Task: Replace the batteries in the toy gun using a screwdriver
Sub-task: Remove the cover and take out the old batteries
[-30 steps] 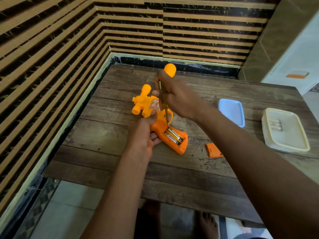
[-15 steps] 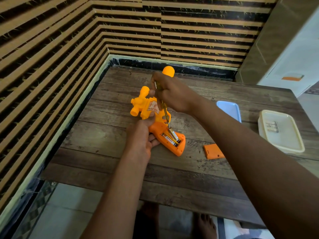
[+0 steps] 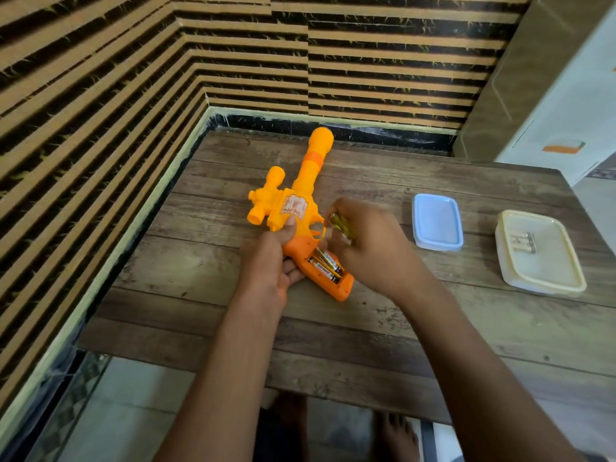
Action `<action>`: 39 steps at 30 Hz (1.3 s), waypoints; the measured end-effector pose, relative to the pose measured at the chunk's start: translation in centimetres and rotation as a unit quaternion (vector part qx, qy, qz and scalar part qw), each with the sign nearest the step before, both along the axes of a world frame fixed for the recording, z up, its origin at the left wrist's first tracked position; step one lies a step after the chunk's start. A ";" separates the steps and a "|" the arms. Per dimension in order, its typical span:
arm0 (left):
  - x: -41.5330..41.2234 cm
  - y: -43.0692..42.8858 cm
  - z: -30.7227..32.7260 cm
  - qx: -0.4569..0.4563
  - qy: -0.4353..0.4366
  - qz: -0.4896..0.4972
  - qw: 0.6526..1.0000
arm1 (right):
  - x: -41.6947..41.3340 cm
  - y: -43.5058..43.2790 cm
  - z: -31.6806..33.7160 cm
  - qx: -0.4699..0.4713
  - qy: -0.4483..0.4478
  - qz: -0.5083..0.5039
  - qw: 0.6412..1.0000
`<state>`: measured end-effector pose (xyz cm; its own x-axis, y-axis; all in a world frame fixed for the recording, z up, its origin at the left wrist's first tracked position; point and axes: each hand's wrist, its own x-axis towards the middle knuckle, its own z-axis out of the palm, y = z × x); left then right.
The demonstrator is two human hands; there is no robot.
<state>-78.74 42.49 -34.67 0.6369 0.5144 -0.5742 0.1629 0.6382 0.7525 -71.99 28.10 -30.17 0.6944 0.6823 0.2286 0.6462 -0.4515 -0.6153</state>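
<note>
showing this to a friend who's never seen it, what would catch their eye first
The bright orange toy gun lies mid-table, its grip open with batteries showing. The left hand holds the grip; the blurred right hand grips a yellow screwdriver by the trigger. Far right, a cream tub holds loose batteries.
</note>
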 end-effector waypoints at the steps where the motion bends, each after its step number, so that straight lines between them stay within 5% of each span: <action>1: 0.0 0.0 0.1 -0.002 -0.003 -0.002 1.000 | -0.5 -0.2 -0.4 -0.009 -0.002 -0.018 1.000; 12: -0.2 0.0 0.1 0.008 -0.002 -0.001 1.000 | -1.0 0.2 -0.8 0.109 0.018 -0.123 0.986; 16: -0.2 -0.3 0.3 0.012 -0.002 0.007 1.000 | 1.0 0.0 -1.7 0.010 -0.070 -0.131 0.989; 19: -0.2 -0.4 0.4 0.021 0.000 0.013 1.000 | 2.0 0.0 -2.9 -0.103 -0.064 -0.103 0.987; 22: -0.2 -0.4 0.4 0.048 -0.004 0.026 0.999 | 2.3 0.1 -3.5 -0.112 -0.056 -0.087 0.988; 29: -0.3 -0.7 0.7 0.078 -0.016 0.035 0.996 | 1.4 -0.9 -2.2 0.096 0.004 -0.020 0.995; 32: -0.4 -0.7 0.9 0.076 -0.015 0.032 0.996 | 0.1 -1.7 -0.9 0.186 0.088 -0.006 0.979; 39: -0.4 -0.8 1.0 0.073 -0.018 0.032 0.997 | -1.2 -2.4 -1.2 0.303 0.125 -0.009 0.945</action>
<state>-79.16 41.72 -33.66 0.6195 0.6307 -0.4674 0.0967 0.5296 0.8427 -73.17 25.65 -31.32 0.7884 0.4669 0.4005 0.4414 0.0240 -0.8970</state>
